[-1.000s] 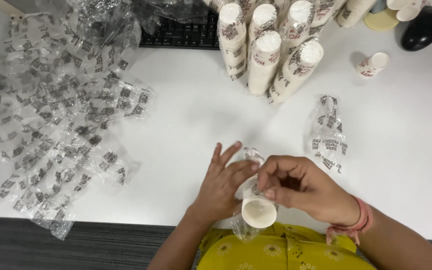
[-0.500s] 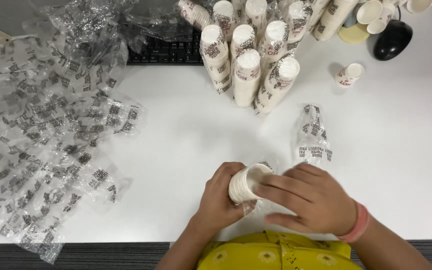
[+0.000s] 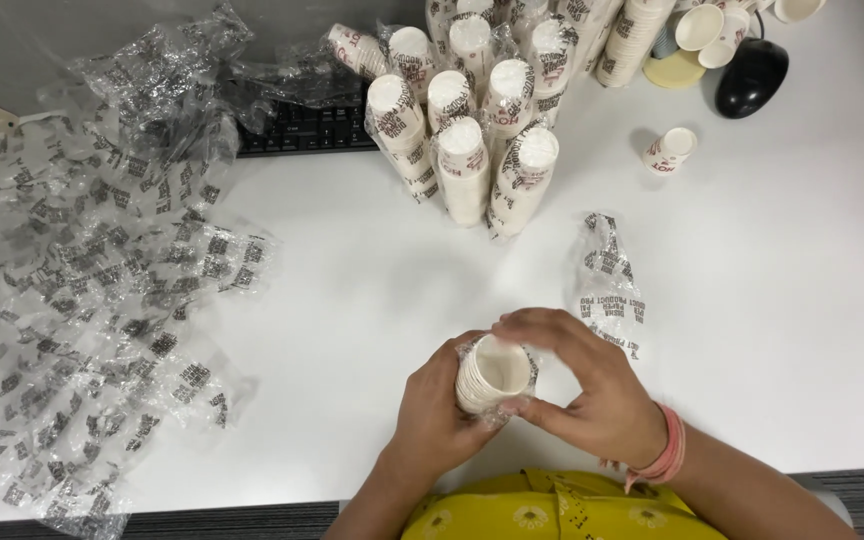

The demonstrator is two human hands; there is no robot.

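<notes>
Near the tabletop's (image 3: 352, 290) front edge, a stack of paper cups (image 3: 492, 374) in clear wrap is being gripped by the left hand (image 3: 439, 410), while the right hand's (image 3: 592, 395) fingers are being closed around its rim. Squeezed harder, the thin cups are risking being crushed.

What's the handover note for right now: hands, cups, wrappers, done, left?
Left hand: grips the cup stack from the side, mouth facing the camera.
Right hand: fingers at the stack's rim, on the clear wrap around it.
Wrapped stacks stand at the desk's far side, in front of the keyboard.
Empty wrappers are heaped on the left; one wrapper lies just beyond the right hand.
Single cup lies near the mouse.
Done: many wrappers are already off.
Left: the stack in hand, plus the wrapped stacks at the back.
</notes>
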